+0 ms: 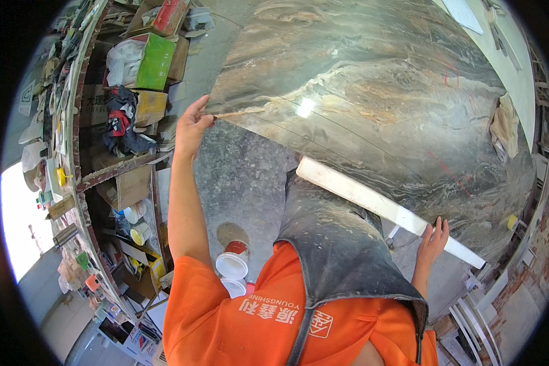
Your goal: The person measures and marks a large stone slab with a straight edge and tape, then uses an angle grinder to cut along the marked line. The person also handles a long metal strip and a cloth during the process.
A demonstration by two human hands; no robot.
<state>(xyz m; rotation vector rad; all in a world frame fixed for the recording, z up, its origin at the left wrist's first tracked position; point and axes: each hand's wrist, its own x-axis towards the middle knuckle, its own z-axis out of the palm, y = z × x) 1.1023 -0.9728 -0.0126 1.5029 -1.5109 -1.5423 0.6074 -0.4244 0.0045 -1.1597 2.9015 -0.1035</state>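
A large polished stone slab, brown and grey with flowing veins, lies in front of me. At its near left corner, my left hand has its thumb and fingers closed about the edge. A long white strip runs slantwise along the slab's near edge, against my dark, dusty apron. Over the strip's right part, my right hand grips it with the fingertips reaching past its far edge. The right thumb is hidden. Thin straight lines and red marks show on the slab's surface.
Cluttered shelving stands at the left, with a green box and cloth on it. White buckets stand on the grey floor by my left side. A crumpled beige cloth rests on the slab's right part, near a small yellow object.
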